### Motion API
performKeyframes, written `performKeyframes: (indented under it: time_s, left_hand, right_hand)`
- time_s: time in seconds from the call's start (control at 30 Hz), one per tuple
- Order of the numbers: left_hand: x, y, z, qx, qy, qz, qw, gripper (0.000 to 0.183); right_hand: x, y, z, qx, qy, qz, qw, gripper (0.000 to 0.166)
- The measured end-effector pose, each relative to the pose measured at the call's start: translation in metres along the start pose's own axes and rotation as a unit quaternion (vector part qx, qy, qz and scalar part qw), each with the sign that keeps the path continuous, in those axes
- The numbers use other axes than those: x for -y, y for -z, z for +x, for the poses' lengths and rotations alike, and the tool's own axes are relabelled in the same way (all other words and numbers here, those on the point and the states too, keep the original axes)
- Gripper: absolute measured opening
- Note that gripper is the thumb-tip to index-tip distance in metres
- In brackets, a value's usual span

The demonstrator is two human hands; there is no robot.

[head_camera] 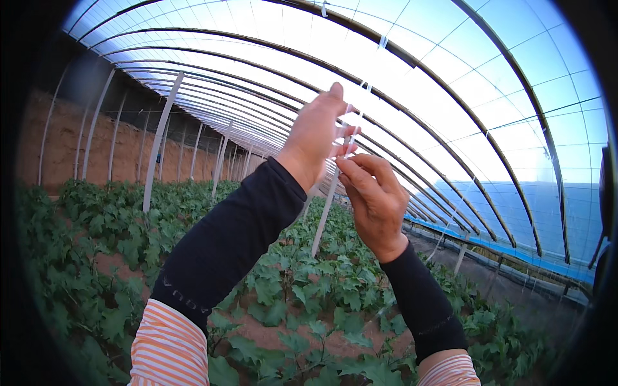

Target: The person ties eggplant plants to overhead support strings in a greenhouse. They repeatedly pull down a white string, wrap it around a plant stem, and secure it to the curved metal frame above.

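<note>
Both hands are raised in front of me under the arched roof, at a thin white plastic strip (355,135). My right hand (374,200) pinches the strip's lower part between thumb and fingertips. Just above and to the left is my left hand (311,132), its thumb pointing up and its fingers around or beside the strip. Glare washes out those fingers, so I cannot tell how firmly they hold it. The strip's upper end fades against the bright film near a dark roof pole (333,77).
Broad-leaved green plants (275,284) grow in rows over brown soil (260,333). Pale posts (163,144) stand among them on the left, with another post (326,212) behind my hands. An earthen wall (63,140) bounds the left; blue film (545,207) lines the right.
</note>
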State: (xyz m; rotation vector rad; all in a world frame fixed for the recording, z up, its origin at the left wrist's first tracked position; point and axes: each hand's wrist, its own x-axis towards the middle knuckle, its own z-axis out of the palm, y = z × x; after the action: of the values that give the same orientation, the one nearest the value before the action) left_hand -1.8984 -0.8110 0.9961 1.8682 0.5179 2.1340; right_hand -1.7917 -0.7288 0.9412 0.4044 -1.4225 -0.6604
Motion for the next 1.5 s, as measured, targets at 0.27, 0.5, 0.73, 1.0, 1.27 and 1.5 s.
performKeyframes:
  time_s: [0.27, 0.5, 0.73, 1.0, 1.27, 1.5]
  left_hand:
    - [-0.032, 0.020, -0.040, 0.059, 0.071, -0.073, 0.993, 0.036]
    - [-0.008, -0.004, -0.049, 0.023, 0.007, 0.070, 0.997, 0.042]
    - [0.005, -0.004, -0.018, 0.046, 0.189, -0.046, 0.980, 0.035]
    - [-0.001, 0.013, -0.005, 0.109, 0.200, 0.130, 0.965, 0.028]
    - [0.020, 0.017, -0.002, 0.029, -0.009, 0.159, 0.987, 0.015]
    - [0.019, -0.006, -0.008, -0.067, -0.314, 0.424, 0.847, 0.014]
  right_hand:
    - [-0.004, 0.036, -0.003, -0.061, -0.092, 0.046, 0.993, 0.016]
    - [0.018, 0.034, 0.004, -0.046, 0.070, -0.008, 0.996, 0.025]
    - [0.025, 0.023, 0.011, 0.041, 0.062, 0.054, 0.996, 0.019]
    - [-0.024, 0.026, 0.020, 0.052, -0.492, 0.342, 0.799, 0.025]
    - [-0.030, 0.030, 0.062, 0.074, -0.385, 0.496, 0.775, 0.027]
    - [-0.030, 0.047, 0.082, 0.282, -0.214, 0.052, 0.934, 0.025]
